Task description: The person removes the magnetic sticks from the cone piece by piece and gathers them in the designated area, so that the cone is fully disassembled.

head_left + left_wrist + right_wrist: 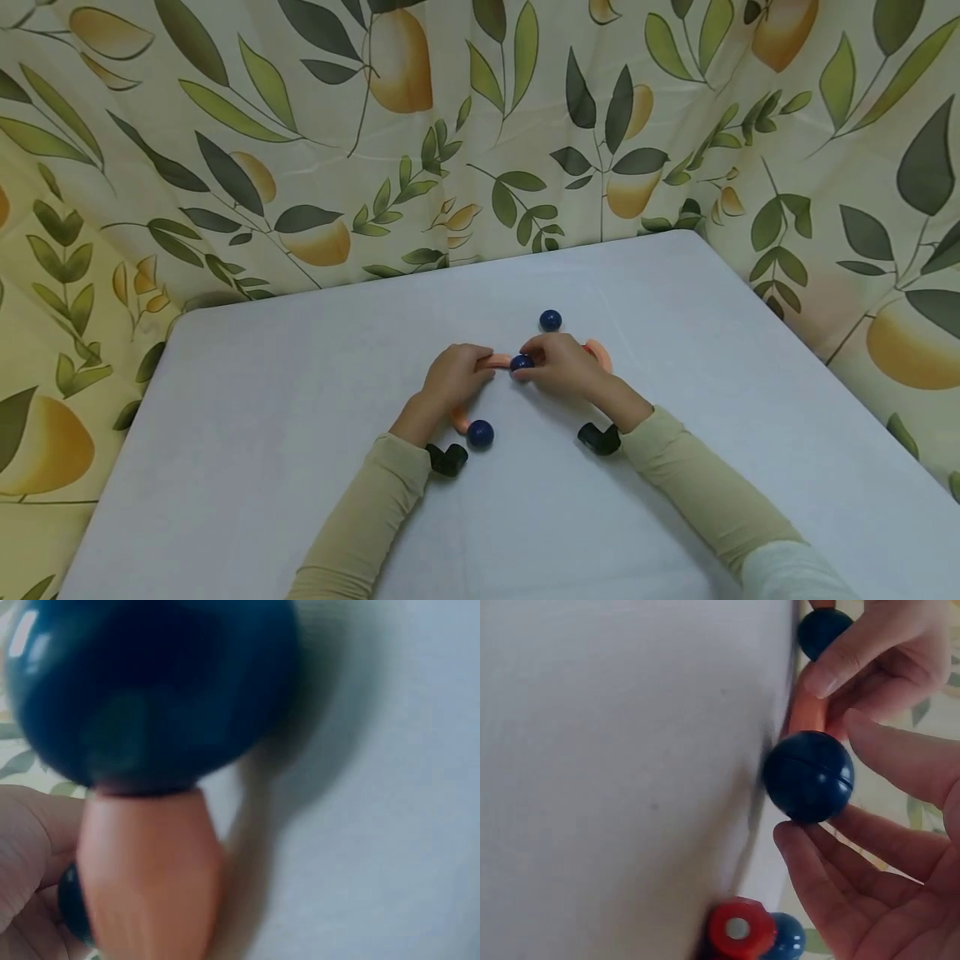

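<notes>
My left hand (459, 371) pinches an orange rod (498, 361), whose end meets a glossy blue ball (521, 363). The fingertips and thumb of my right hand (562, 364) are round that ball, seen close up in the right wrist view (810, 776). By the left thumb in that view is another blue ball (823, 631). Below my left hand, a curved orange rod (460, 419) ends in a blue ball (480, 434), which looms large in the left wrist view (150, 682). Part of this rod is hidden under the left hand.
A separate blue ball (551, 320) lies just beyond my right hand. Partly behind that hand is an orange and red curved piece (600, 356); a red piece (737, 930) shows a silvery round end. The white table (300, 417) meets a leaf-patterned curtain (450, 167).
</notes>
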Demonstrator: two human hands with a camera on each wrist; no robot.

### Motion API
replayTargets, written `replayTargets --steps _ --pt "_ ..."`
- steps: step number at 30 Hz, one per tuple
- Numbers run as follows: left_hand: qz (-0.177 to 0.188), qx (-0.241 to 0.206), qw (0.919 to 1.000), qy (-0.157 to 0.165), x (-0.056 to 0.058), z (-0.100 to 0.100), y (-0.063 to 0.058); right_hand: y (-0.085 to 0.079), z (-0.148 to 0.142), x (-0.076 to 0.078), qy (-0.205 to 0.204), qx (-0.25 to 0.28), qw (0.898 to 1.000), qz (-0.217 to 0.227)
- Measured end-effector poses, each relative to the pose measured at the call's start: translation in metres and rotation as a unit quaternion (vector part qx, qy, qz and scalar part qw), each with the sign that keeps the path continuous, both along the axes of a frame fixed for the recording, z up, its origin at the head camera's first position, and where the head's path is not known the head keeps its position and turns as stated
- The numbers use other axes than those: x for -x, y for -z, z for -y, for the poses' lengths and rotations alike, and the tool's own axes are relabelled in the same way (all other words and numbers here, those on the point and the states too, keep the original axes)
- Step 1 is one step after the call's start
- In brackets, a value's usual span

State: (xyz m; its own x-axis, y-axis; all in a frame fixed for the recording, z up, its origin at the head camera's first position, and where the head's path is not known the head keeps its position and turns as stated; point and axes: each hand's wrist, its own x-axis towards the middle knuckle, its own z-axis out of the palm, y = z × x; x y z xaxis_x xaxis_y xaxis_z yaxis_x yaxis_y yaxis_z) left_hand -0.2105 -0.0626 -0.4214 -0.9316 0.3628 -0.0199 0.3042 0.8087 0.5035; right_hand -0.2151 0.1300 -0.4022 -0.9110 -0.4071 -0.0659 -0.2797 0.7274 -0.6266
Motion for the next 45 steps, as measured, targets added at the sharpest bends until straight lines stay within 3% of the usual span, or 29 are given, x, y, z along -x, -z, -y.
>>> replayTargets --steps 7,13,20,26,30,39,45 --pt "-0.029 -0.009 0.9995 -0.01 0.002 -0.002 0.008 0.005 0.0 0.002 -0.013 0.004 1.0 -0.004" --pt "-0.057 -0.029 0.9978 -0.019 0.001 0.0 0.01 -0.002 -0.005 0.004 -0.014 -0.011 1.0 -0.005" --pt "-0.057 -0.046 0.9968 -0.032 0.0 0.006 0.01 -0.016 -0.025 0.016 0.037 -0.024 0.999 0.003" --pt "-0.039 -0.071 0.9967 -0.001 0.0 0.007 0.009 -0.023 -0.054 0.035 0.108 -0.011 0.994 0.02" --pt "-0.034 -0.08 0.9962 0.008 -0.001 0.007 0.009 -0.024 -0.067 0.045 0.13 -0.016 0.991 0.015" --pt "-0.023 -0.082 0.9963 0.015 -0.001 0.009 0.011 -0.009 -0.071 0.067 0.106 -0.035 0.993 0.027" --pt "-0.023 -0.078 0.9964 0.024 0.001 0.01 0.013 -0.004 -0.068 0.074 0.101 -0.039 0.993 0.034"
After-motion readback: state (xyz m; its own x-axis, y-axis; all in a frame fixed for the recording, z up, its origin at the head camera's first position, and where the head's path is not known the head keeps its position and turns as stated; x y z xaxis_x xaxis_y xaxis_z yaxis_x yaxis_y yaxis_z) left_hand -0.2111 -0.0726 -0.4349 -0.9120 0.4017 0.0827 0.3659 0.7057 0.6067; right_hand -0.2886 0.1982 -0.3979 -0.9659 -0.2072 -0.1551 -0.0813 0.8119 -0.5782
